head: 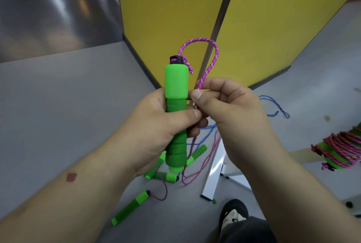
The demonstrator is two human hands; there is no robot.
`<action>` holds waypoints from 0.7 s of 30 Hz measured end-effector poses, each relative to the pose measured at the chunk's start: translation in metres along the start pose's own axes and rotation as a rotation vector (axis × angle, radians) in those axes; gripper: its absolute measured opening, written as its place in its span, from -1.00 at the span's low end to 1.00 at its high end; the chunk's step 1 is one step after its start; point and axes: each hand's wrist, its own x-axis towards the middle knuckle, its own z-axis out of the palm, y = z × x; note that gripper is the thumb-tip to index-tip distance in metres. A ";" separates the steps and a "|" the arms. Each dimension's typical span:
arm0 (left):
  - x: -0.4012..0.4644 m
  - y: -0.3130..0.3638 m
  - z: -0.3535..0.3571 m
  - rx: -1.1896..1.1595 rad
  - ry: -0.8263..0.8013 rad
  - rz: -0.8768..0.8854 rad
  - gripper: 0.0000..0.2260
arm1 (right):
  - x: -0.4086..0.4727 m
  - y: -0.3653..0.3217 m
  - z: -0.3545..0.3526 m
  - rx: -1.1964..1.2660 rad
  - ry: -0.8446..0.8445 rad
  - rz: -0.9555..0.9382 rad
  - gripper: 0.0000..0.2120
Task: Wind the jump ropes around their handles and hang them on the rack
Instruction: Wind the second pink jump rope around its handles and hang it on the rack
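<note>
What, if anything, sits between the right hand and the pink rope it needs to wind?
Nothing visible. The right hand already pinches the pink braided rope beside the green foam handle, which the left hand holds upright.

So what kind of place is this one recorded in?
Likely an indoor sports or activity room: grey smooth floor, yellow partition panels, and jump ropes with green handles scattered around, some wound ropes hanging at right.

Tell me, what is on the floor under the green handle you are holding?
Below the handle lie more green handles, a pink rope and a blue rope. The left hand and the handle cover part of that pile.
</note>
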 end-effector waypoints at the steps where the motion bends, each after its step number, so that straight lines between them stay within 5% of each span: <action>1: 0.000 0.000 0.002 -0.006 0.020 0.001 -0.74 | 0.001 0.002 0.000 -0.003 0.003 0.013 -0.85; 9: 0.004 0.024 -0.013 -0.273 0.325 -0.004 -0.84 | -0.011 0.009 -0.005 -0.158 -0.477 0.377 -0.78; 13: 0.002 0.024 -0.018 -0.183 0.374 -0.058 -0.85 | -0.009 0.007 -0.005 -0.031 -0.322 0.265 -0.83; 17: -0.006 0.014 0.001 -0.081 0.159 -0.124 -0.77 | -0.003 0.005 -0.004 -0.025 -0.158 0.013 -0.87; 21: -0.009 0.007 0.015 -0.012 0.081 -0.087 -0.71 | -0.003 0.000 -0.003 0.036 -0.054 0.025 -0.85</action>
